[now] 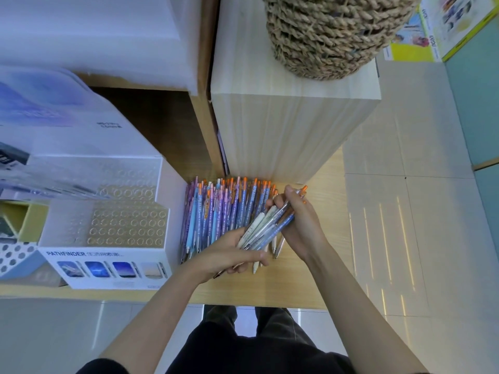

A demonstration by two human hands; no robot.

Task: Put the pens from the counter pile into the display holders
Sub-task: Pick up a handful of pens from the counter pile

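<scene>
A pile of blue, pink and purple pens [216, 211] with orange caps lies on the wooden counter [297, 287], against a pale wooden block. My left hand [229, 257] grips the lower ends of a bundle of pens [267, 228] that slants up to the right. My right hand [299, 214] holds the same bundle near its upper end, fingers curled round it. Two white display holders stand to the left: a near one [127, 225] with rows of round holes, and a farther one [129, 182] behind it. The visible holes hold no pens.
The pale wooden block [291, 130] carries a woven rope basket [332, 33]. A yellow-green box [19, 217] and a dotted box [13, 257] sit at the far left. The tiled floor [405, 211] lies right of the counter edge.
</scene>
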